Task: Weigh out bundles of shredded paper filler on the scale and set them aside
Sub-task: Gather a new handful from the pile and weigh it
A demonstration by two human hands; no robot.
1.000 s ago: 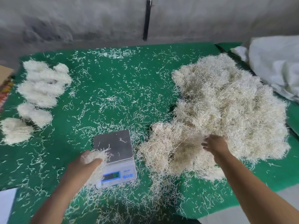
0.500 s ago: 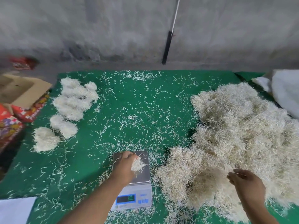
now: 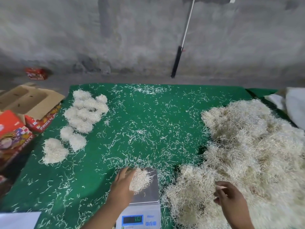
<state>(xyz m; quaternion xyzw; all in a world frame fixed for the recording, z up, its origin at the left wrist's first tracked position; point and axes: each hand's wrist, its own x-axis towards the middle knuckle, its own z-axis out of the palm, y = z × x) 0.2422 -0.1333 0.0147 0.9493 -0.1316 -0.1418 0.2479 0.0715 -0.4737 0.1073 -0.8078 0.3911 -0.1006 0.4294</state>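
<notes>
1. The little wad of shredded paper (image 3: pixel 140 179) sits on the steel pan of the scale (image 3: pixel 148 195). The left hand (image 3: pixel 123 184) is cupped against its side, fingers touching it; can't tell if it's gripping.
2. The right hand (image 3: pixel 229 198) hovers loosely curled over the big loose pile (image 3: pixel 247 154), holding nothing I can see.
3. This stuff looks featherlight, springy and it sheds, so I'd scoop the whole clump from underneath, not pinch strands.

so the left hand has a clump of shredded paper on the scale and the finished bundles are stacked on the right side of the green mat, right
Not quite. In the head view the finished bundles lie on the left side of the green mat. The rest holds: the left hand has a clump of shredded paper on the scale.
</notes>
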